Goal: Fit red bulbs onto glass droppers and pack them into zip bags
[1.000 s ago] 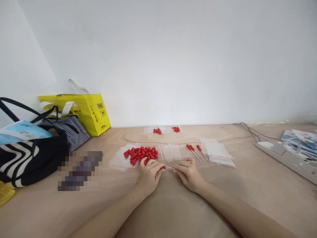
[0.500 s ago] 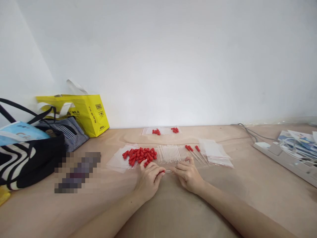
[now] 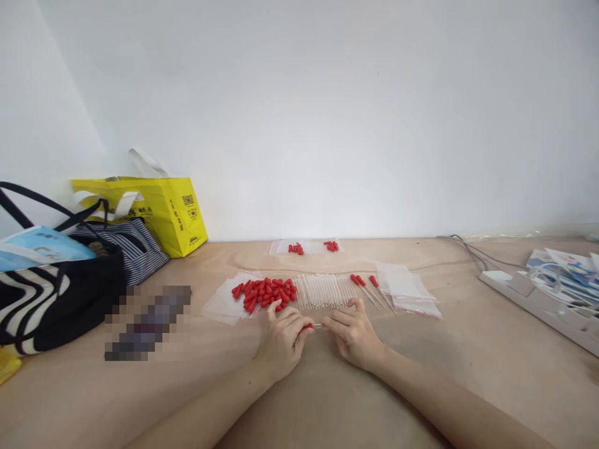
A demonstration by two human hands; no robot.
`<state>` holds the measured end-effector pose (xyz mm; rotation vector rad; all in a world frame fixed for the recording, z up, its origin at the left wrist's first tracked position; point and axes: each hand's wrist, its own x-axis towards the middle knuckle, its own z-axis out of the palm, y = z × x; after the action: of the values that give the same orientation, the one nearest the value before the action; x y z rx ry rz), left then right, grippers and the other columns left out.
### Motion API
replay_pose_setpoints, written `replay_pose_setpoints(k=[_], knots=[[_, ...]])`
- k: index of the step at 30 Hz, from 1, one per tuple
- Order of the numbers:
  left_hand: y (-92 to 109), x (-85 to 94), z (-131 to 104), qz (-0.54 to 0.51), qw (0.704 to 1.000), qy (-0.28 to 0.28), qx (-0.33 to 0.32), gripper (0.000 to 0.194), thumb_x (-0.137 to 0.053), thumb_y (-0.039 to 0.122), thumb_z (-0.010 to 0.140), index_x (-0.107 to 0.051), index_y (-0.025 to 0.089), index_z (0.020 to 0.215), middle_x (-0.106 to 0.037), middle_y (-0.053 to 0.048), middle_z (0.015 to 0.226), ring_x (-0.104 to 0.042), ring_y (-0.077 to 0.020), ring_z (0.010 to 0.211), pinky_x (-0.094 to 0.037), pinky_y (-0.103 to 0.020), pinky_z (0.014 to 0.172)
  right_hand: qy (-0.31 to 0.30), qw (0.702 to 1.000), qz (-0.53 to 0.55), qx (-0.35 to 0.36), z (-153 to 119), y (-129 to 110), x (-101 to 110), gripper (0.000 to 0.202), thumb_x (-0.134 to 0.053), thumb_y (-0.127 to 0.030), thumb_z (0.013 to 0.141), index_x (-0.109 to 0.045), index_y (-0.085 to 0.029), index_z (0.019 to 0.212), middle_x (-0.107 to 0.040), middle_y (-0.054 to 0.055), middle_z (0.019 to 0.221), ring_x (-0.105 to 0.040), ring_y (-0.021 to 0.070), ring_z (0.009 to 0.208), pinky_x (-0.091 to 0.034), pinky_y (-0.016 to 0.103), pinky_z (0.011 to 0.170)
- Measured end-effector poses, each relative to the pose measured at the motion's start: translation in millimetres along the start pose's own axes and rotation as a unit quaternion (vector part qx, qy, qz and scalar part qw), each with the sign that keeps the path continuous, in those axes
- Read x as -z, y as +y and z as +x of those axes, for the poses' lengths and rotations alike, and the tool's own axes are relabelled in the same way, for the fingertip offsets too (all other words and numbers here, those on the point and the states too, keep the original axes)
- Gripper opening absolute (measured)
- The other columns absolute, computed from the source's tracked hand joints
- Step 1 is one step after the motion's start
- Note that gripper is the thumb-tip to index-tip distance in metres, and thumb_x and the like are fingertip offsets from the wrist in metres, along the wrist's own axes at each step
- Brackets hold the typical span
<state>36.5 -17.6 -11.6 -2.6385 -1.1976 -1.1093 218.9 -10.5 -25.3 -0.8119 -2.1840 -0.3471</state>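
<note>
Between thumb and fingers, my left hand (image 3: 284, 340) pinches a red rubber dropper bulb (image 3: 307, 326), mostly covered by the fingers. My right hand (image 3: 352, 332) is closed on a thin clear dropper tube (image 3: 318, 326), whose end meets the bulb. Beyond my left hand lies a pile of loose red bulbs (image 3: 264, 293). A row of clear tubes (image 3: 325, 290) lies side by side just past both hands. To its right rest three droppers (image 3: 373, 292) with red bulbs on their tubes.
Clear plastic bags (image 3: 405, 287) lie right of the droppers, others (image 3: 222, 302) under the red pile. Farther back is a bag with tubes and bulbs (image 3: 309, 247). A yellow bag (image 3: 180, 218) and black bag (image 3: 88, 305) stand left; a power strip (image 3: 524, 293) lies right.
My hands have drawn slightly closer together, and less of the tube shows between them. The piles and droppers lie as before; the view has shifted a little.
</note>
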Motion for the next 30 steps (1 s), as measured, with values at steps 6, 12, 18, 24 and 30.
replay_pose_setpoints(k=[6,12,18,24,30], knots=[[-0.4,-0.6,0.0,-0.003,1.000,-0.023,-0.007,0.021,-0.038,0.021,0.085,-0.057,0.021,0.075,-0.061,0.002,0.066,-0.053,-0.0145,0.072,-0.017,-0.044,0.093,0.003,1.000,0.006,-0.004,0.3,-2.9,-2.2,0.021,-0.040,-0.010,0.078,-0.059,-0.018,0.077,-0.055,-0.001,0.058,-0.042,0.0095,0.056,-0.021,0.030,0.070],[-3.9,6.3,5.4,0.000,0.999,-0.032,0.003,0.013,-0.047,0.028,0.083,-0.057,0.023,0.090,-0.065,0.001,0.078,-0.054,-0.0170,0.084,-0.006,-0.047,0.097,0.003,0.999,-0.004,-0.037,3.1,-0.9,-1.4,0.017,-0.044,-0.013,0.079,-0.060,-0.020,0.079,-0.059,-0.002,0.062,-0.045,0.0089,0.058,-0.020,0.031,0.075],[-11.6,11.9,7.6,0.034,0.999,0.001,-0.009,0.013,-0.054,0.031,0.079,-0.059,0.025,0.089,-0.066,0.001,0.083,-0.054,-0.0177,0.086,-0.004,-0.047,0.099,-0.008,0.998,-0.014,-0.055,-1.1,4.3,1.5,0.017,-0.043,-0.017,0.081,-0.060,-0.020,0.079,-0.060,-0.002,0.063,-0.048,0.0088,0.059,-0.021,0.031,0.077],[-5.9,10.7,9.1,0.030,0.999,0.012,-0.017,0.009,-0.053,0.029,0.080,-0.060,0.025,0.078,-0.066,0.004,0.074,-0.056,-0.0147,0.078,-0.009,-0.045,0.099,-0.015,0.998,-0.023,-0.054,-1.9,3.2,2.1,0.017,-0.044,-0.018,0.081,-0.061,-0.020,0.080,-0.060,-0.001,0.062,-0.048,0.0087,0.059,-0.021,0.031,0.076],[0.3,12.9,9.8,0.035,0.999,0.038,-0.001,0.015,-0.049,0.025,0.081,-0.060,0.023,0.070,-0.064,0.004,0.064,-0.055,-0.0144,0.071,-0.013,-0.046,0.097,0.001,0.998,-0.021,-0.053,0.3,0.8,2.1,0.017,-0.044,-0.019,0.082,-0.061,-0.021,0.080,-0.059,-0.002,0.061,-0.046,0.0088,0.058,-0.021,0.032,0.076]])
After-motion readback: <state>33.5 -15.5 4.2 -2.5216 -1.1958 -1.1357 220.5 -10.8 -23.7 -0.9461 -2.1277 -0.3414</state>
